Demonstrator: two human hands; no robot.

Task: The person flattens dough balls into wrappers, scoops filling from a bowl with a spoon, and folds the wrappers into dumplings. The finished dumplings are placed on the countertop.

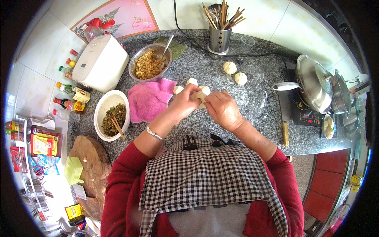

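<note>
Over the middle of the granite counter, both my hands hold a thin piece of dough. My left hand, with a bracelet on its wrist, cups it from the left. The fingertips of my right hand pinch its right edge. Whether filling lies inside cannot be seen. Small dough pieces sit just beyond my hands: one at the back, one to the left and one partly hidden. Farther right rest two pleated buns, one behind and one in front.
To the left are a pink towel, a steel bowl of filling with a spoon, and a white bowl with filling and chopsticks. A chopstick holder stands behind. At right, a lidded wok sits by a wooden-handled tool.
</note>
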